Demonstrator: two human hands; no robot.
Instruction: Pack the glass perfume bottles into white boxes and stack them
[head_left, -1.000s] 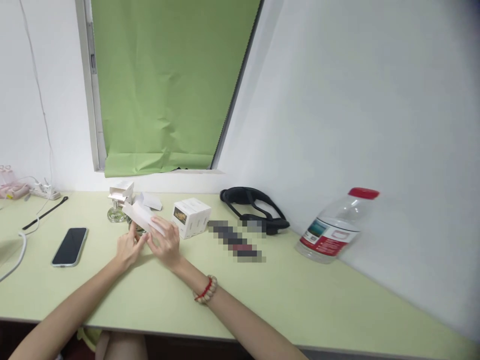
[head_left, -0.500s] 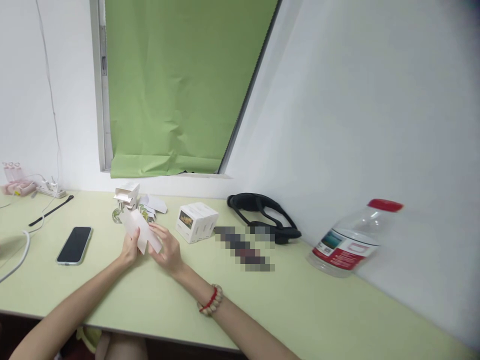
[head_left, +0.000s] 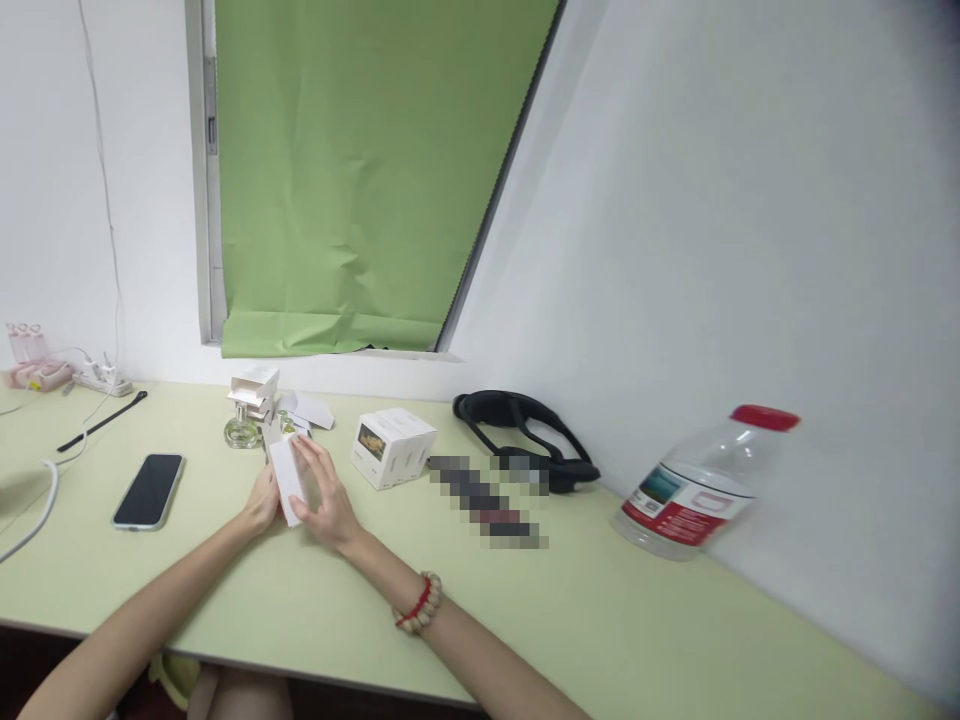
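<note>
phone (head_left: 148,490): dark-screened | bottle (head_left: 688,500): clear, red-capped | blind (head_left: 367,180): green, creased

Carton (head_left: 288,482) between phone (head_left: 148,491) and box (head_left: 395,448)

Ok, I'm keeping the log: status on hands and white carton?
Right fingers on white carton; left fingers at its left side, partly hidden. Nearby: glass bottle, beyond and left.
</note>
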